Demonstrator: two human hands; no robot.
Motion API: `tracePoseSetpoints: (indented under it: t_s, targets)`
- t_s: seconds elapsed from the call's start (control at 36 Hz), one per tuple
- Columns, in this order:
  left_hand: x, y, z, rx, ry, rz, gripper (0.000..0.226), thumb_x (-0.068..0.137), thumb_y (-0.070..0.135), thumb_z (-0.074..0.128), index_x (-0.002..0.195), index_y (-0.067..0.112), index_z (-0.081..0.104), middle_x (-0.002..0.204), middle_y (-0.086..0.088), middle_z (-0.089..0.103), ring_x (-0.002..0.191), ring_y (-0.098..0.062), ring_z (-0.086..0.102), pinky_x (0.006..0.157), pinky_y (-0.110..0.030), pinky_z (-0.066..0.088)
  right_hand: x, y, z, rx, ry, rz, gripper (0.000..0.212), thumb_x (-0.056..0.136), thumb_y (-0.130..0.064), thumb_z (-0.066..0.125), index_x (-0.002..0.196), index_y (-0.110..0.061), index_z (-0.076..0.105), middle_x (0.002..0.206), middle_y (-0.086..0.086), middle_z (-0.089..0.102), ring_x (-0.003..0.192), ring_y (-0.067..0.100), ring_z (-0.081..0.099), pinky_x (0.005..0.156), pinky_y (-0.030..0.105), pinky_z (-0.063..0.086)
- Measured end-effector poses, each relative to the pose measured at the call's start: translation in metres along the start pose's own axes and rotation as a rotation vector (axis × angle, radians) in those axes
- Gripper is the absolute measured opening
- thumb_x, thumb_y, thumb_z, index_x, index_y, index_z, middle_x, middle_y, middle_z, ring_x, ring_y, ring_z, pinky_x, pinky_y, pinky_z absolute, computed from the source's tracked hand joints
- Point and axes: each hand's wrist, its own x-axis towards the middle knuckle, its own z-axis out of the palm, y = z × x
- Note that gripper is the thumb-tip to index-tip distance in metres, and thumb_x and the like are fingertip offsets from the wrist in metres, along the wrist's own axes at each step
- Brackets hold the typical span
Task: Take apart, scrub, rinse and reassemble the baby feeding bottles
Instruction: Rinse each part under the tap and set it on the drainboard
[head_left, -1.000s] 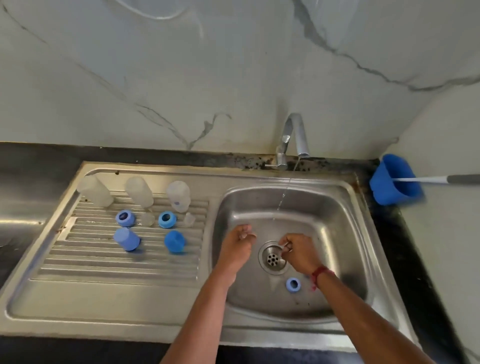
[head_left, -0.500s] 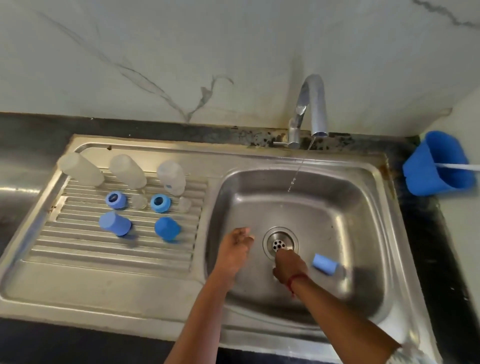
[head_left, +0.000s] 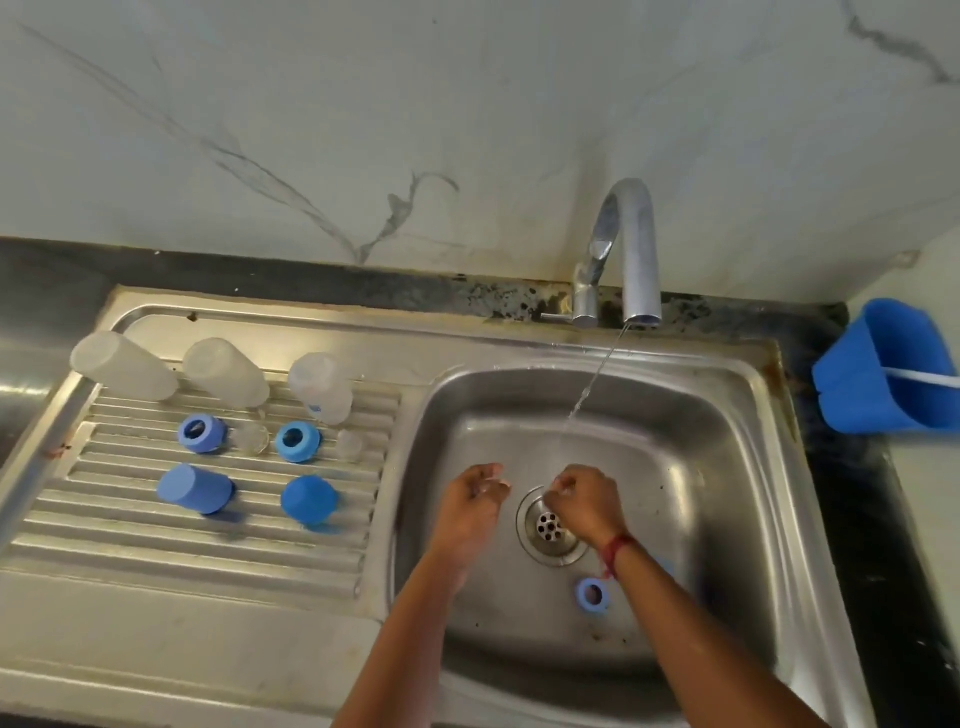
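Both my hands are low in the sink basin (head_left: 727, 467), just below the thin water stream (head_left: 592, 379). My right hand (head_left: 584, 501) pinches a small clear piece at its fingertips above the drain (head_left: 550, 525); it looks like a teat. My left hand (head_left: 475, 499) has curled fingers with nothing visible in them. A blue screw ring (head_left: 592, 596) lies on the basin floor beside my right wrist. Three clear bottles (head_left: 226, 371) stand on the drainboard, with two blue rings (head_left: 297, 441), two clear teats (head_left: 251, 439) and two blue caps (head_left: 195, 489).
The steel faucet (head_left: 628, 249) runs at the back of the basin. A blue container (head_left: 883, 369) holding a white handle sits on the dark counter at the right. The ribbed drainboard (head_left: 208, 545) has bare room in front of the parts.
My right hand dipped to the near side of the drain, then rose back level with my left hand. The view has swung slightly. The drainboard parts have not moved.
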Motion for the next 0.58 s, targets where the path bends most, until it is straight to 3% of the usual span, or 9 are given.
tracePoseSetpoints:
  t_s: [0.08, 0.14, 0.19, 0.28, 0.33, 0.42, 0.5, 0.58]
  targets:
    - [0.012, 0.016, 0.007, 0.028, -0.012, 0.005, 0.022, 0.092, 0.005, 0.063, 0.101, 0.025, 0.062, 0.118, -0.026, 0.064, 0.107, -0.039, 0.063, 0.091, -0.053, 0.047, 0.01, -0.012, -0.026, 0.195, 0.149, -0.066, 0.012, 0.071, -0.009, 0.077, 0.073, -0.017, 0.069, 0.075, -0.007, 0.068, 0.073, 0.009, 0.063, 0.064, 0.007, 0.042]
    - [0.02, 0.026, 0.013, 0.036, -0.015, 0.023, 0.021, 0.083, 0.013, 0.066, 0.098, 0.027, 0.062, 0.117, -0.024, 0.065, 0.118, -0.046, 0.058, 0.096, -0.058, 0.045, 0.016, -0.018, -0.036, 0.24, 0.235, -0.113, 0.016, 0.071, -0.012, 0.08, 0.076, -0.019, 0.067, 0.077, -0.008, 0.068, 0.072, 0.008, 0.063, 0.061, 0.002, 0.041]
    - [0.029, 0.033, 0.019, 0.041, -0.004, 0.054, 0.027, 0.07, 0.023, 0.063, 0.097, 0.027, 0.064, 0.115, -0.02, 0.068, 0.116, -0.042, 0.06, 0.096, -0.055, 0.048, 0.021, -0.023, -0.044, 0.235, 0.27, -0.192, 0.025, 0.071, -0.013, 0.081, 0.085, -0.021, 0.062, 0.082, -0.006, 0.067, 0.073, 0.009, 0.064, 0.063, 0.009, 0.046]
    - [0.042, 0.042, 0.027, 0.067, -0.013, 0.086, 0.032, 0.079, 0.02, 0.062, 0.111, 0.021, 0.067, 0.114, -0.017, 0.07, 0.108, -0.032, 0.066, 0.098, -0.051, 0.05, 0.025, -0.029, -0.053, 0.207, 0.278, -0.311, 0.047, 0.074, -0.011, 0.08, 0.112, -0.023, 0.057, 0.093, -0.009, 0.063, 0.075, 0.009, 0.064, 0.064, 0.011, 0.045]
    - [0.048, 0.047, 0.033, 0.055, -0.014, 0.099, 0.026, 0.084, 0.017, 0.063, 0.109, 0.022, 0.066, 0.106, -0.014, 0.072, 0.095, -0.027, 0.068, 0.091, -0.045, 0.053, 0.027, -0.03, -0.057, 0.248, 0.354, -0.354, 0.054, 0.075, -0.009, 0.079, 0.125, -0.018, 0.06, 0.1, -0.006, 0.064, 0.08, 0.01, 0.065, 0.072, 0.009, 0.047]
    - [0.055, 0.055, 0.039, 0.045, -0.018, 0.123, 0.021, 0.092, 0.009, 0.062, 0.105, 0.025, 0.064, 0.102, -0.009, 0.071, 0.085, -0.019, 0.064, 0.08, -0.037, 0.052, 0.03, -0.029, -0.055, 0.19, 0.331, -0.42, 0.046, 0.077, -0.014, 0.079, 0.122, -0.016, 0.067, 0.106, -0.003, 0.066, 0.081, 0.013, 0.067, 0.079, 0.029, 0.058]
    - [0.061, 0.058, 0.044, 0.023, -0.006, 0.125, 0.02, 0.094, 0.011, 0.062, 0.11, 0.023, 0.065, 0.1, -0.002, 0.07, 0.086, -0.017, 0.065, 0.082, -0.037, 0.055, 0.034, -0.026, -0.055, 0.287, 0.453, -0.382, 0.041, 0.075, -0.013, 0.083, 0.114, -0.013, 0.07, 0.103, 0.001, 0.071, 0.085, 0.013, 0.067, 0.079, 0.024, 0.055]
    - [0.064, 0.059, 0.048, -0.008, -0.014, 0.12, 0.02, 0.095, 0.007, 0.061, 0.11, 0.019, 0.065, 0.09, 0.001, 0.069, 0.079, -0.017, 0.063, 0.072, -0.033, 0.053, 0.033, -0.025, -0.052, 0.288, 0.392, -0.427, 0.043, 0.074, -0.009, 0.083, 0.115, -0.012, 0.069, 0.105, 0.001, 0.069, 0.09, 0.015, 0.068, 0.079, 0.024, 0.056]
